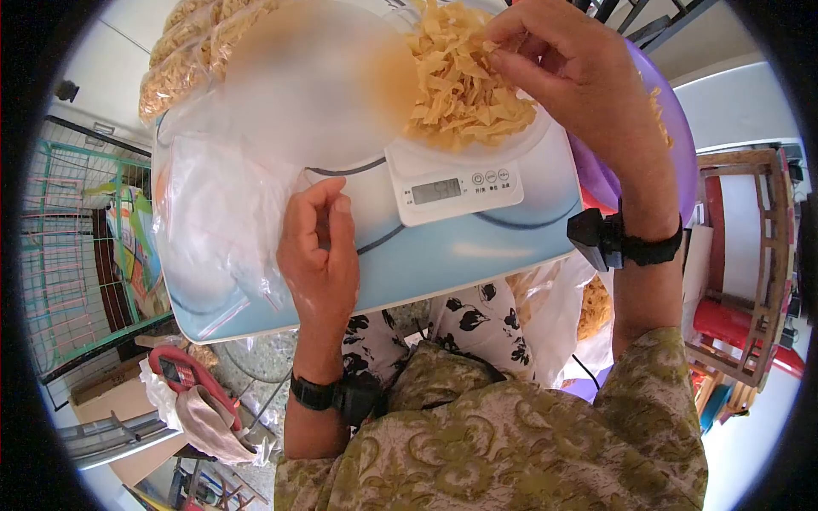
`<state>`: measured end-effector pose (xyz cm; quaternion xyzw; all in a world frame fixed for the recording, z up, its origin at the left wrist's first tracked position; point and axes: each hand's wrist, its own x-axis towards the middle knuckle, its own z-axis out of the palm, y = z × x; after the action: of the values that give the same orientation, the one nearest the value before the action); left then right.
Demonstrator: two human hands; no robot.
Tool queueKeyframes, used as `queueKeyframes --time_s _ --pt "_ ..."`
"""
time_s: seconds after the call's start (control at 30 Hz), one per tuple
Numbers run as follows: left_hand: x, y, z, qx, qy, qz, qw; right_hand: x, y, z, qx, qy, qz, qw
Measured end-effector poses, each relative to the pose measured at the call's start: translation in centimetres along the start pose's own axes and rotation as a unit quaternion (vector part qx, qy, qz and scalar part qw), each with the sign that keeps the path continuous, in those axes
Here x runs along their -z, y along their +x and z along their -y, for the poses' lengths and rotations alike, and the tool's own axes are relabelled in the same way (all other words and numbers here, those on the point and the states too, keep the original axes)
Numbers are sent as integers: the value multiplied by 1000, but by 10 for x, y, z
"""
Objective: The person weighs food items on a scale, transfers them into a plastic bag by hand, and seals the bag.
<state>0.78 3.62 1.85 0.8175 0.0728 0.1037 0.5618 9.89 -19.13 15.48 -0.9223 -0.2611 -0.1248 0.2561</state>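
A white digital kitchen scale stands on a pale blue table; its display is lit, but the digits are hard to read. On the scale, a shallow white plate or bowl holds a heap of flat yellow dried pasta pieces. Over the heap's right side is my right hand, thumb and forefinger pinched on a small pasta piece. My left hand is loosely curled left of the scale, beside clear plastic bags, with nothing visible in its fingers.
Filled bags of pasta lie at the table's back left. A blurred patch hides the area beside them. At the right is a purple basin with pasta inside. Another bag of pasta sits below the table's front edge. A wire cage stands left.
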Motion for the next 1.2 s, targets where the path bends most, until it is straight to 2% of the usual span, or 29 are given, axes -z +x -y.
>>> queueKeyframes --time_s 0.07,0.1,0.17,0.2,0.27,0.3,0.37,0.4,0.47,0.6,0.7,0.77,0.87,0.97,1.2 --pt "-1 1 4 -12 3 -4 1000 -5 -5 2 51 -40 -82 995" --pt "-2 1 5 -26 5 -9 1000 -5 -5 -1 50 -38 -80 995" --pt "-3 2 2 -35 12 -17 999 -3 -4 -12 -17 64 -82 994" --pt "-3 1 1 -47 18 -25 998 -1 -5 -5 -19 66 -81 994" --pt "-2 1 3 -39 16 -19 999 8 -6 15 -29 -91 -88 991" --pt "-2 1 4 -33 13 -15 999 5 -7 10 -29 -90 -87 992" --pt "-3 1 8 -29 7 -17 999 -3 -8 -11 13 42 -179 983" --pt "-1 -3 8 -20 3 -19 1000 -3 -8 -19 9 46 -174 984" --pt "-1 -3 5 -22 10 -18 1000 -1 -7 -33 113 96 -194 970" --pt "-1 -3 5 -33 8 -16 999 6 -7 -34 155 121 -223 955" --pt "-3 2 4 -31 21 -18 999 3 -5 -26 143 36 -272 951" --pt "-3 2 3 -24 18 -17 999 -6 0 -31 190 25 -356 915" --pt "-3 2 3 -17 14 -17 1000 -3 -3 -30 147 70 -342 926" --pt "-4 2 4 -13 10 -19 1000 0 -2 -33 173 74 -323 927" --pt "-3 2 5 -19 3 -15 1000 -4 -3 -31 165 79 -322 929"
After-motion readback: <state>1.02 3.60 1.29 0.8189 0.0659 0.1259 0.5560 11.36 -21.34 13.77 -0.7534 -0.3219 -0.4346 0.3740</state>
